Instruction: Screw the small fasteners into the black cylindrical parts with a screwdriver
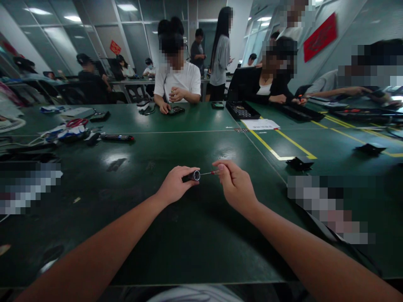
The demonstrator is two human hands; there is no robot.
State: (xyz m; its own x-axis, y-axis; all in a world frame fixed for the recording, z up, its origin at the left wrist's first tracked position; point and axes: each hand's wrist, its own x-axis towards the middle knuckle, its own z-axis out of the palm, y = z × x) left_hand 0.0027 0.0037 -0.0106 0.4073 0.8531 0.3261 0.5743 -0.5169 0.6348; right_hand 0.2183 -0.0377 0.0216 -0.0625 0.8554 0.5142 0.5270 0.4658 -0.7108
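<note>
Near the middle of the frame, a short black cylindrical tube (pixel 192 176) is held with its round end, ringed in silver-grey, facing the viewer. Just right of it, a slim screwdriver with a thin metal shaft and red-marked handle (pixel 207 173) is held nearly level, tip pointing left; whether it touches the rim is unclear.
</note>
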